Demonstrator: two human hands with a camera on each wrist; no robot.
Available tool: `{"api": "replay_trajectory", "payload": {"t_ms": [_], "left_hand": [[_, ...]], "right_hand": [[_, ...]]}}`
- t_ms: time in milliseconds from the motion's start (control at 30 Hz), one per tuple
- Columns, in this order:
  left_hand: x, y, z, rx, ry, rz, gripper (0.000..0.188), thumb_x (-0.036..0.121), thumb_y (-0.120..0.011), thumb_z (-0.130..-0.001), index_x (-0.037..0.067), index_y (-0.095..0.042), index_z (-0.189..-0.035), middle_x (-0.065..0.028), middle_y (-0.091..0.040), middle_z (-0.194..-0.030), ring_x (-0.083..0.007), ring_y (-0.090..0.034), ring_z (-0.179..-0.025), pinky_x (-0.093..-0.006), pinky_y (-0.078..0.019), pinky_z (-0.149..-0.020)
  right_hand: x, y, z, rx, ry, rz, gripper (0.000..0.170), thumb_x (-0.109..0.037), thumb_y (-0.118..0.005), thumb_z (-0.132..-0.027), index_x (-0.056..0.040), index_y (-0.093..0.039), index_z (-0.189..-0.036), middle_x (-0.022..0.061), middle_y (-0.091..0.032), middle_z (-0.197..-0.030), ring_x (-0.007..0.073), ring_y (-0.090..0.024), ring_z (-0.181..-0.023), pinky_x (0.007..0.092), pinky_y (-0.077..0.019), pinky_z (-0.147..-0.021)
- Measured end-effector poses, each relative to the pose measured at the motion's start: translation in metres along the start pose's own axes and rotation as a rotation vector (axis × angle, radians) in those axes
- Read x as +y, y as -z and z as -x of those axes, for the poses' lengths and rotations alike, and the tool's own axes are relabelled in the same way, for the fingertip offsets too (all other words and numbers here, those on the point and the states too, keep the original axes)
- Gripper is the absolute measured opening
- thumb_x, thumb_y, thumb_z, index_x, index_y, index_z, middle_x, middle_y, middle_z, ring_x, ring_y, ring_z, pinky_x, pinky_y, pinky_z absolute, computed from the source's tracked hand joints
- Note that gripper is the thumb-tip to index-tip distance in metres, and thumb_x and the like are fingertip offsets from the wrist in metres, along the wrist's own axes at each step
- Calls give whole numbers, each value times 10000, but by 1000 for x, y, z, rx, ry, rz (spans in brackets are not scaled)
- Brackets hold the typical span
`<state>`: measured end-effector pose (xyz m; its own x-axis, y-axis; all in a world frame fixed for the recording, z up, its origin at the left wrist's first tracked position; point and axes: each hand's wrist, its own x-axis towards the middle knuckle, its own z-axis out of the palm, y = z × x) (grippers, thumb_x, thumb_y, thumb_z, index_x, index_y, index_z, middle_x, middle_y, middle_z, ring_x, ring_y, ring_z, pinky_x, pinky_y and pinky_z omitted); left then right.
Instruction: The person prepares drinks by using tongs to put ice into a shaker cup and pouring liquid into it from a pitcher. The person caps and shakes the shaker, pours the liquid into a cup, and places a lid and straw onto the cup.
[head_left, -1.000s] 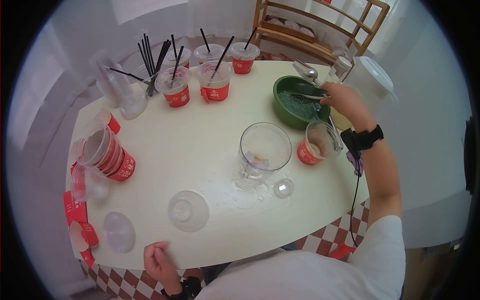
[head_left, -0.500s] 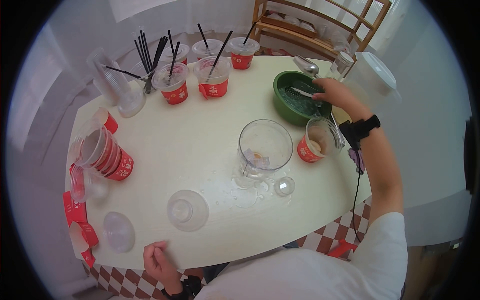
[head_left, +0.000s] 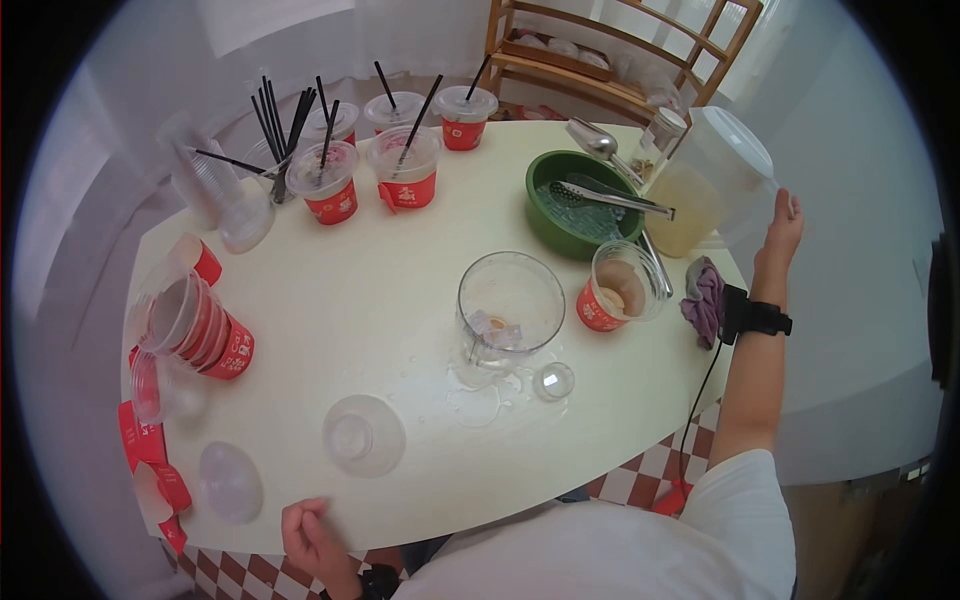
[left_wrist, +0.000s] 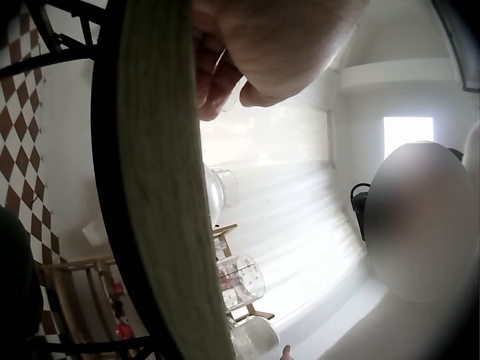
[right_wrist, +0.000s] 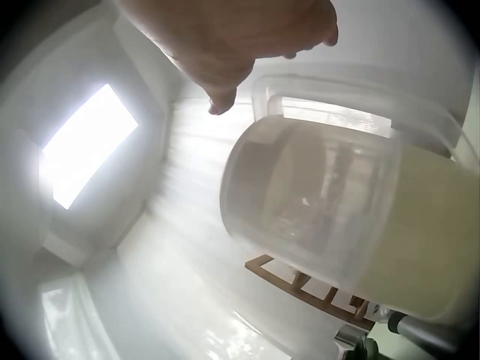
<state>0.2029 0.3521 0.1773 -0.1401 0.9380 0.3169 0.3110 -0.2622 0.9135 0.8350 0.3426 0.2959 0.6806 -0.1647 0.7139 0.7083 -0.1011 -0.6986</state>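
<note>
My right hand (head_left: 780, 240) is raised beside the handle side of a lidded plastic pitcher (head_left: 722, 155) holding pale yellow liquid. In the right wrist view, its fingers reach out over the pitcher's handle (right_wrist: 262, 97) without gripping it. Metal tongs (head_left: 615, 199) with a perforated end lie across the green bowl (head_left: 545, 225), which holds clear wet pieces. Near it stands a clear cup with a red sleeve (head_left: 600, 310) and something tan inside. My left hand (head_left: 318, 545) rests at the table's front edge, fingers loosely curled, holding nothing.
A clear jug (head_left: 512, 265) with ice cubes stands mid-table beside spilled water and a small clear glass (head_left: 554, 381). A purple cloth (head_left: 703, 303) lies at the right edge. Lidded cups with black straws (head_left: 407, 185) line the back; stacked cups (head_left: 232, 345) lie left.
My right hand has let go of the tongs, which now rest across the green bowl. It has moved right, to the pitcher's handle side. The left hand stays at the table edge.
</note>
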Motion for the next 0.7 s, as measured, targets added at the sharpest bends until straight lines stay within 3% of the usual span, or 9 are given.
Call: {"api": "replay_trajectory", "payload": {"t_ms": [67,100,167,200,267,600,700], "left_hand": [[1,0,-1,0,-5,6,154,59,-401,-889,-41,-508,-841,-80,-544,-795,-147,-499,-730,-256,-409,-695],[1,0,-1,-5,19,6,155,65,-406,-889,-39,-510,-840,-80,-544,-795,-146,-499,-731,-255,-407,-698],[2,0,-1,3,42,6,156,71,-412,-889,-38,-512,-840,-79,-543,-795,-145,-498,-733,-254,-406,-701],[3,0,-2,-14,49,4,156,74,-418,-887,-38,-515,-840,-79,-543,-792,-144,-499,-735,-253,-404,-702],[1,1,-2,-15,51,7,155,78,-424,-886,-38,-517,-840,-79,-542,-789,-143,-500,-737,-252,-403,-704],[3,-3,-3,-46,45,-16,146,84,-439,-882,-27,-524,-841,-72,-545,-784,-142,-506,-739,-250,-405,-701],[2,-3,-4,-61,40,-25,146,87,-442,-882,-26,-524,-840,-76,-547,-784,-144,-508,-739,-252,-407,-697]], "right_hand": [[15,-2,9,-416,-437,-382,500,-404,-634,-793,22,-503,-1019,85,-549,-858,171,-537,-784,280,-417,-694],[21,-4,13,-422,-437,-389,500,-404,-634,-793,22,-503,-1019,85,-549,-858,171,-537,-784,280,-417,-694],[20,-8,18,-332,-474,-455,352,-354,-672,-776,-53,-499,-832,21,-485,-657,109,-471,-597,239,-376,-556],[13,-10,23,-338,-472,-467,352,-354,-672,-776,-53,-499,-832,21,-485,-657,109,-471,-597,239,-376,-556],[-5,-13,31,-158,-540,-515,320,-305,-702,-757,-97,-463,-714,-26,-390,-528,76,-380,-486,227,-312,-474],[-76,37,-3,-181,-294,-275,320,-325,-658,-793,-89,-497,-649,-34,-383,-544,80,-356,-493,232,-288,-481],[-104,58,-20,-341,-154,-256,318,-358,-617,-819,-86,-522,-685,-41,-391,-565,75,-364,-522,227,-291,-500]]}}
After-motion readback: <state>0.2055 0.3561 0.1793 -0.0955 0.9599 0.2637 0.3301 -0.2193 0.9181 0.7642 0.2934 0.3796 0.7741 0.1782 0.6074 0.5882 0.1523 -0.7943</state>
